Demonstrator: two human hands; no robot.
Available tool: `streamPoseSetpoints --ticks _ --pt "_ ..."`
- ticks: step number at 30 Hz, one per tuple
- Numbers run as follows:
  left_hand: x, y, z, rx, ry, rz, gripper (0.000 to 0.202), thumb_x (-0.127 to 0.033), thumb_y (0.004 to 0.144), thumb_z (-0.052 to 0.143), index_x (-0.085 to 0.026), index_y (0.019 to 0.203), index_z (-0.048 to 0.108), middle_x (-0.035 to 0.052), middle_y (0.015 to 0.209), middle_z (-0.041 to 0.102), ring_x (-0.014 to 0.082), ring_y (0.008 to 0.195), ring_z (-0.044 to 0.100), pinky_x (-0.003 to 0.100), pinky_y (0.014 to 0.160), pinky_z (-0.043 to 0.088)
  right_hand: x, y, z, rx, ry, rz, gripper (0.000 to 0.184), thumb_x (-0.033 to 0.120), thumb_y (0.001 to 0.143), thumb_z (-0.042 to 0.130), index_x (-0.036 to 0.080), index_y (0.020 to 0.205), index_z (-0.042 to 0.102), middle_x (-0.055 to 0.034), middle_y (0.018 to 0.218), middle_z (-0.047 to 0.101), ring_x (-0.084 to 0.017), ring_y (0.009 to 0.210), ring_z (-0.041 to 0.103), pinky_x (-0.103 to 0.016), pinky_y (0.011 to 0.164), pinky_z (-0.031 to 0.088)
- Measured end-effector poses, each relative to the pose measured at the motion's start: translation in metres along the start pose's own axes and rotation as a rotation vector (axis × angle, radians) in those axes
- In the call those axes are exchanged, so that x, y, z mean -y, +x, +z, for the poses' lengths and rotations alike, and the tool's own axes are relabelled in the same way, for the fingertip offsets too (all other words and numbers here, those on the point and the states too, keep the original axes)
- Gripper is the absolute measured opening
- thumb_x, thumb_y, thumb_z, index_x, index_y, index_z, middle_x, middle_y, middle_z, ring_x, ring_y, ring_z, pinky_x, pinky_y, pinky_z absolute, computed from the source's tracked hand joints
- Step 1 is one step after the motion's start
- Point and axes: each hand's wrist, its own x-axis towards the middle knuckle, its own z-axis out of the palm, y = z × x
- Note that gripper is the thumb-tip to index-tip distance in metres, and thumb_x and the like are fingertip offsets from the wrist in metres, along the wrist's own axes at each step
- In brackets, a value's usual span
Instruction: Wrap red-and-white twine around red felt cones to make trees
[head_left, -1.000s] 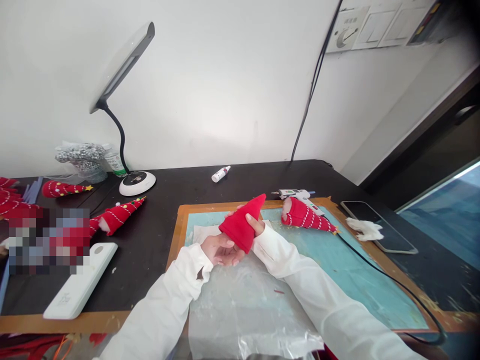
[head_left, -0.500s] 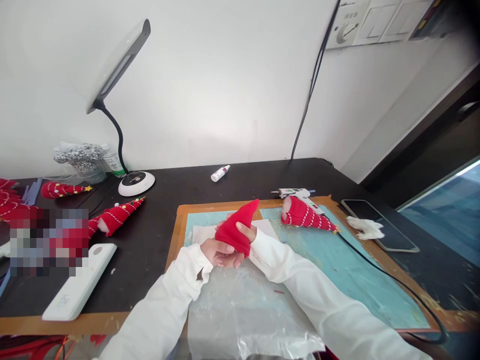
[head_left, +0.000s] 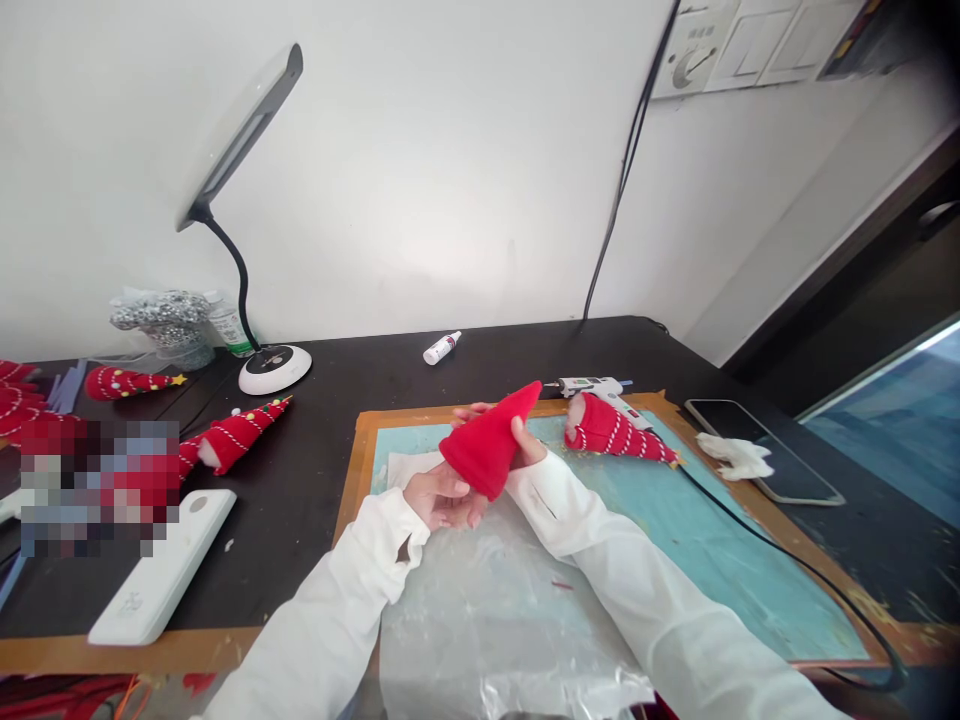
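Red felt cone [head_left: 487, 442] sits between your hands, its tip tilted up and to your right, its wide end resting at your left hand [head_left: 442, 498]. Your left fingers [head_left: 450, 512] lie pressed together and curl in under that wide end; how far they reach inside is hidden. Your right hand [head_left: 525, 442] holds the cone from the other side: the right thumb [head_left: 527, 436] presses on its flank, and the right fingers [head_left: 469, 410] pass behind it, showing just beyond its far edge. Just past that thumb lies a red cone with white stitching [head_left: 611, 435], with a hot glue gun [head_left: 589, 386] beyond it. Under your fingers are white paper [head_left: 409, 466] and a crinkled plastic sheet [head_left: 480, 610], both on a pale blue mat [head_left: 712, 540] with a tan border. Well right of your fingers, white tissue [head_left: 735, 457] rests on a phone [head_left: 757, 450]. Well left of them lie a white power bank [head_left: 161, 565] and another striped red cone [head_left: 236, 432].
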Motion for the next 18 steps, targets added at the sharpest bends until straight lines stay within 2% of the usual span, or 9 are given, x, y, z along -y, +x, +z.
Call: streamPoseSetpoints --ticks 4,9,11,13,16,18 --pt "0.002 0.000 -0.001 0.011 -0.019 0.047 0.051 -0.034 0.064 0.068 -0.008 0.107 0.059 0.0041 0.056 0.063 0.0046 0.028 0.024 0.020 0.030 0.014 0.015 0.010 -0.013 -0.134 0.049 -0.089 0.053 0.063 0.076 0.065 0.024 0.111 0.060 -0.0048 0.124 0.059 -0.023 0.118 0.054 -0.041 0.103 0.043" --pt "0.003 -0.001 0.000 0.002 -0.010 0.043 0.061 -0.034 0.065 0.065 -0.007 0.119 0.054 0.0041 0.056 0.063 0.0053 0.028 0.024 0.020 0.030 0.014 0.022 0.011 -0.021 -0.202 -0.006 -0.190 0.033 0.051 0.079 0.069 0.026 0.099 0.062 0.0010 0.109 0.065 -0.018 0.104 0.062 -0.034 0.098 0.046" --pt "0.002 -0.002 0.000 -0.046 0.000 0.032 0.058 -0.036 0.063 0.066 -0.007 0.112 0.058 0.0039 0.053 0.061 0.0050 0.027 0.023 0.020 0.031 0.014 0.015 0.011 -0.019 -0.198 -0.047 -0.200 0.031 0.047 0.078 0.071 0.024 0.096 0.061 -0.0002 0.105 0.066 -0.018 0.099 0.064 -0.035 0.095 0.048" --pt "0.002 -0.003 -0.001 -0.092 0.017 0.008 0.048 -0.039 0.061 0.066 -0.006 0.095 0.064 0.0041 0.048 0.058 0.0048 0.027 0.023 0.021 0.032 0.014 0.007 0.011 -0.015 -0.183 -0.065 -0.206 0.032 0.046 0.077 0.072 0.023 0.095 0.060 -0.0012 0.101 0.067 -0.018 0.097 0.064 -0.035 0.093 0.049" --pt "0.004 -0.004 -0.003 -0.120 0.036 -0.030 0.038 -0.042 0.060 0.067 -0.006 0.071 0.064 0.0056 0.044 0.055 0.0045 0.028 0.023 0.022 0.034 0.012 0.000 0.011 -0.009 -0.161 -0.073 -0.207 0.033 0.047 0.076 0.073 0.022 0.094 0.059 -0.0009 0.098 0.067 -0.017 0.096 0.064 -0.034 0.092 0.050" --pt "0.005 -0.004 -0.004 -0.159 0.043 -0.044 0.037 -0.043 0.059 0.068 -0.006 0.067 0.063 0.0064 0.044 0.054 0.0046 0.028 0.024 0.023 0.034 0.012 0.000 0.010 -0.006 -0.162 -0.087 -0.211 0.033 0.045 0.075 0.075 0.022 0.093 0.059 -0.0007 0.098 0.067 -0.017 0.096 0.064 -0.033 0.091 0.050"
